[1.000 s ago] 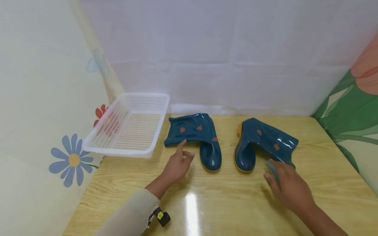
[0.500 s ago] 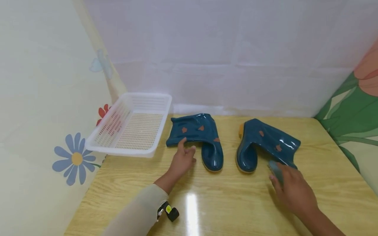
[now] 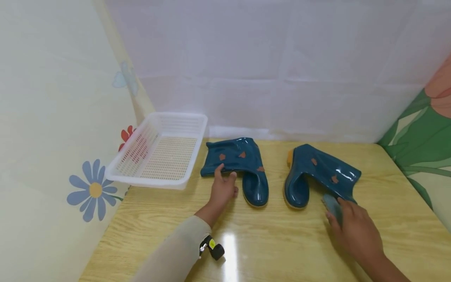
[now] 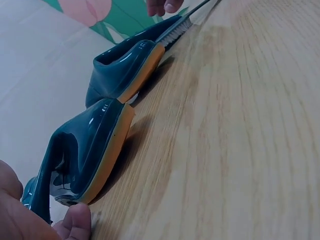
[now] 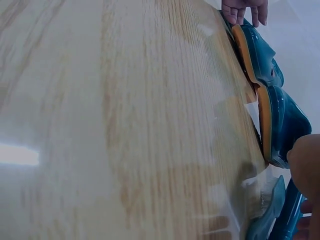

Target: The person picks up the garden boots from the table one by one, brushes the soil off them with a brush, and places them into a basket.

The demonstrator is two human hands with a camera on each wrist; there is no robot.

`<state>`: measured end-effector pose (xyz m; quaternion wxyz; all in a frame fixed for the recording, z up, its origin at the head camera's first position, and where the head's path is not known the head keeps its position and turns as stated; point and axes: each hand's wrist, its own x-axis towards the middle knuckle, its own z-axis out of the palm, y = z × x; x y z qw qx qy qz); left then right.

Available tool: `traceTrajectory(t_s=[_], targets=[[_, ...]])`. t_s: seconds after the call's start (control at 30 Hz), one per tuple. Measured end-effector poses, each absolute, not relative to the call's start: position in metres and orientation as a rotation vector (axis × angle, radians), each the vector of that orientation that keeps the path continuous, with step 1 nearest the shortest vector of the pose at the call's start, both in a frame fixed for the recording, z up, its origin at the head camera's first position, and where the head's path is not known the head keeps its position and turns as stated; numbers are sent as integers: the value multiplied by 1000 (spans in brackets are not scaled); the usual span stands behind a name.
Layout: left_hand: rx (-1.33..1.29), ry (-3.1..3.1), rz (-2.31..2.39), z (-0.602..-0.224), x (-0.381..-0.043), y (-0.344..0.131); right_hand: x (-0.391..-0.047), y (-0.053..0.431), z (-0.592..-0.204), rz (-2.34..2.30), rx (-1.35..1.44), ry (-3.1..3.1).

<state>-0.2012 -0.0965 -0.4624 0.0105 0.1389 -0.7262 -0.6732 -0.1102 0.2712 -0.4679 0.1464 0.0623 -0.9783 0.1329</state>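
Note:
Two dark teal rubber boots with orange patches lie on their sides, toes toward the person: a left boot (image 3: 230, 156) and a right boot (image 3: 322, 168). My left hand (image 3: 222, 192) reaches to the left boot's shaft, its index fingertip right at the lower edge. The fingers of this hand hang loosely in the right wrist view. A teal brush (image 5: 272, 207) with pale bristles lies beside the right boot's shaft, its bristles seen in the left wrist view. Close over the brush and the shaft's opening is my right hand (image 3: 359, 227), fingers hanging apart and partly hidden.
A white plastic basket (image 3: 116, 174) with slotted sides stands at the back left of the wooden table (image 3: 267, 246). Behind is a pale cloth wall (image 3: 246, 78); floral panels flank both sides. A black device (image 3: 213, 248) is on the left wrist.
My left hand has shifted slightly right along the left boot, its fingers a little more bent. My right hand has drawn slightly away, showing more of the brush. The boots stay put as the view shifts.

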Motion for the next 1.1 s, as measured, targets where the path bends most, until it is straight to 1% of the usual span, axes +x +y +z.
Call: traceTrajectory(t_s=[0.17,0.77,1.1], targets=[[466,-2203,-2147,-463,-205,-93,-110,271,-466,364,112,-2858],[446,-1941,-2225,-469,-218,-88,-115,276,-469,280,-81,-3017],[305,-1948,-2067,-461,-216,-86,-115,284,-466,291,-88,-3145]])
